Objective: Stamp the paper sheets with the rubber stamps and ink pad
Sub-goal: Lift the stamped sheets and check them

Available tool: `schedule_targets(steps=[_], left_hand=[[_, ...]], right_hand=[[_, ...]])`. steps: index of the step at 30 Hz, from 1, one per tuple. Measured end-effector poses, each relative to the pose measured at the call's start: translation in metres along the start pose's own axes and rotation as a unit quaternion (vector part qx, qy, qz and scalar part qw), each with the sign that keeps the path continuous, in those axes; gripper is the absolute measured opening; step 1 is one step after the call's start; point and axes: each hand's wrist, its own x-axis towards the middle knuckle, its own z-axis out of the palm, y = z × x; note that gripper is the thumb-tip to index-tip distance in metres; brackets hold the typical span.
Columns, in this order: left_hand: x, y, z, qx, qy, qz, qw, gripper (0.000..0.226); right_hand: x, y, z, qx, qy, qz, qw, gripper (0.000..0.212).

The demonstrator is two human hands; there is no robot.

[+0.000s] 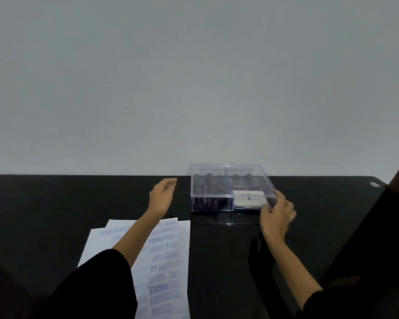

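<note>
Paper sheets w/ blue "FRAGILE" prints, right hand grips clear box

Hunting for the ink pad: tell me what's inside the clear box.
Inside the clear box: dark stamps standing at left and back, a flat white case front right. The right hand covers that corner; the case's contents are hidden.

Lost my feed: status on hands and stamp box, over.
Left hand open, hovering left of clear box. Right hand grips its near right corner. Lid on over stamps. Paper sheets under left forearm.
</note>
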Motion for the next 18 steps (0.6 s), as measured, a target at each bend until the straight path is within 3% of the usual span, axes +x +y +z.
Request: schedule_targets(steps=[5, 10, 18], left_hand=[[-0.042, -0.013, -0.050, 0.093, -0.053, 0.011, 0.994, 0.028], [-0.085, -0.026, -0.090, 0.158, -0.084, 0.012, 0.984, 0.026], [-0.149, -0.069, -0.146, 0.145, -0.002, -0.063, 0.987, 0.030]], right_hand=[[-0.068, -0.013, 0.012, -0.041, -0.171, -0.050, 0.983, 0.039], [-0.128, -0.039, 0.010, -0.085, -0.281, -0.083, 0.952, 0.038], [-0.204, -0.054, -0.002, -0.180, -0.383, -0.144, 0.895, 0.046]])
